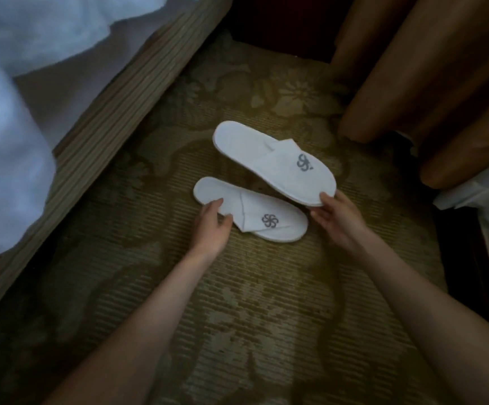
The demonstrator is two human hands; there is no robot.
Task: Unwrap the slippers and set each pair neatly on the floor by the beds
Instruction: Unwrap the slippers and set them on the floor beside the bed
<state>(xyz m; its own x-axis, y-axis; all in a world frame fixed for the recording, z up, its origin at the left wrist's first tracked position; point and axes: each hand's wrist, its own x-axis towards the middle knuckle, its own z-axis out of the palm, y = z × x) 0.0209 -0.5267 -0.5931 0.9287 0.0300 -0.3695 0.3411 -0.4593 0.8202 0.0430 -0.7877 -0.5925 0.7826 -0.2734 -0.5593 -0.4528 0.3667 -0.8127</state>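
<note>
Two white slippers with a grey swirl logo are on the patterned carpet beside the bed. The nearer slipper (252,213) lies flat, toe toward the right. My left hand (212,222) pinches its near edge around the middle. The farther slipper (272,162) is held by my right hand (335,216), which grips its toe end between thumb and fingers; whether its heel touches the carpet I cannot tell. No wrapping is visible on either slipper.
The bed's striped wooden frame (114,112) runs diagonally along the left, with white bedding (12,112) hanging over it. Brown curtains (427,83) hang at the right, white fabric (483,194) below them. Dark furniture stands at the back. Olive floral carpet (266,317) spreads around the slippers.
</note>
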